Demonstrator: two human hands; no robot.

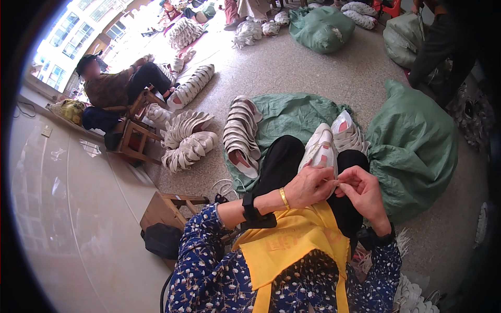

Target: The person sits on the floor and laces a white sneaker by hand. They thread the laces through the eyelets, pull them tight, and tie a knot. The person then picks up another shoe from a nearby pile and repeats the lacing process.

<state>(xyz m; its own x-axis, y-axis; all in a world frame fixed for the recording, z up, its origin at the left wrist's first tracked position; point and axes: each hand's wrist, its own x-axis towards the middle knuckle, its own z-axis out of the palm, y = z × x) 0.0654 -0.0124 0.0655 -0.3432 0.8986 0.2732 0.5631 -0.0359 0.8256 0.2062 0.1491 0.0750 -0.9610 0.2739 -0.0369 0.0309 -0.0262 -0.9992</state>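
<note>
Two-handed pinching over near end of white shoe upper [320, 148], using left hand [310, 187] and right hand [364, 194], with fingertips [330, 184] pressed together, can't tell on what.

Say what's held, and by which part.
Left hand and right hand pinch close together at the near end of the white shoe; anything between them is too small to tell.
</note>
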